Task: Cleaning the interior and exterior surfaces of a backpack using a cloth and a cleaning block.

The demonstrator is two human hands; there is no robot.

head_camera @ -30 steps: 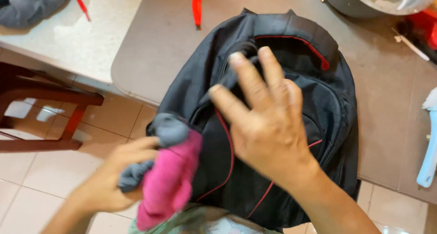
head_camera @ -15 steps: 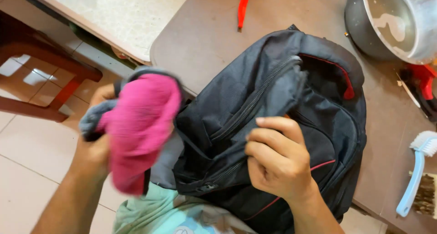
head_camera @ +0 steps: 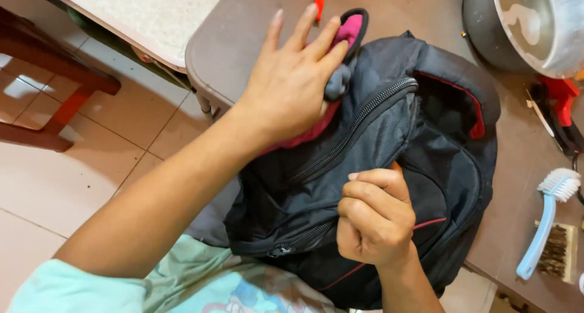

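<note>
Black woven-fabric backpack (head_camera: 389, 167), red-piped; left hand (head_camera: 292, 82) flat, fingers spread on pink cloth (head_camera: 350, 30); right hand (head_camera: 374, 219) fisted, gripping the backpack

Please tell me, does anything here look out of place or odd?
Nothing looks damaged or spilled. The black backpack hangs partly over the table edge, and the left hand presses a pink cloth on it.
</note>
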